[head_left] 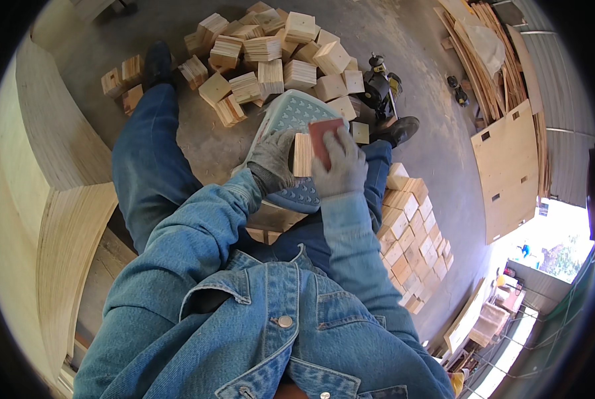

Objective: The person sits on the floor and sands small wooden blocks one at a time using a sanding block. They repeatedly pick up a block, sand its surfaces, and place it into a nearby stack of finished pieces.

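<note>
- A gloved left hand (275,161) clamps a wooden block (302,156) above the blue stool (297,110), toward its right edge.
- The gloved right hand (342,165) grips a red pad (320,137) at the block's right side.

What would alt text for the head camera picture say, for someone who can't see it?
A gloved left hand holds a small wooden block and a gloved right hand holds a reddish-brown pad beside it, above a blue-grey patterned surface. Loose wooden blocks lie heaped ahead, and a neater stack of blocks stands on the right.
</note>
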A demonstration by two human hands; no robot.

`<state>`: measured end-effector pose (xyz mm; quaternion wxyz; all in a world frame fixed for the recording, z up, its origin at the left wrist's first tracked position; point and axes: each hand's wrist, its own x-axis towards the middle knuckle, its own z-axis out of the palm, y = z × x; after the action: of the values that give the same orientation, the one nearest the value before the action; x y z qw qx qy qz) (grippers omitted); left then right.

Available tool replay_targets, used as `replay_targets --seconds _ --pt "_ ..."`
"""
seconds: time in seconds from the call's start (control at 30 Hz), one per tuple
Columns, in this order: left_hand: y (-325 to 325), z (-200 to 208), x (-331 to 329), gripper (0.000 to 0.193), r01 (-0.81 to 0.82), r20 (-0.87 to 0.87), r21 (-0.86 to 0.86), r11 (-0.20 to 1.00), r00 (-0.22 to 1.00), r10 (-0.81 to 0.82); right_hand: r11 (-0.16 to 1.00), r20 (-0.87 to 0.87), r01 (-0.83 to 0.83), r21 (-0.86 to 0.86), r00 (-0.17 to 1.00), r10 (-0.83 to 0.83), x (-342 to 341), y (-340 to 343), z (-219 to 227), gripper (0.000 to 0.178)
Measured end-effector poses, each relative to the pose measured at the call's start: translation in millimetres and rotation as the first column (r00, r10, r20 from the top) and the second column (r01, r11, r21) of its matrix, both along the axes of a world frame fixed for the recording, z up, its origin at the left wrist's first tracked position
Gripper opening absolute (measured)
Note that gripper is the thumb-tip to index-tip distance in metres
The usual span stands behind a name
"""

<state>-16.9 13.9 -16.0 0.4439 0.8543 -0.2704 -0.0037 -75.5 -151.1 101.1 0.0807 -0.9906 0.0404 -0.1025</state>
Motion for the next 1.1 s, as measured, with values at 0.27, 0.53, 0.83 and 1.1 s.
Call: replay_targets --seconds 0.27,0.53,0.83,1.1 --pt "0 8 3 0.114 0.072 -0.186 0.107 0.992 0.981 -0.051 0.997 -0.028 0.081 0.008 0.996 -0.081 52 -21 -10 0.06" --pt "1 20 2 0.096 0.035 -0.079 -0.052 0.998 0.996 -0.04 0.995 -0.055 -0.008 0.097 0.998 0.014 -79 8 9 0.061" --pt "1 16 0 0.095 0.011 -0.078 0.004 1.0 0.997 -0.011 0.994 0.023 -0.045 0.099 0.999 0.043 -67 -4 6 0.06" --pt "0 6 0 0.101 0.028 -0.055 0.039 0.999 0.998 -0.026 0.984 -0.129 0.175 0.034 0.977 -0.17 53 -22 1 0.06"
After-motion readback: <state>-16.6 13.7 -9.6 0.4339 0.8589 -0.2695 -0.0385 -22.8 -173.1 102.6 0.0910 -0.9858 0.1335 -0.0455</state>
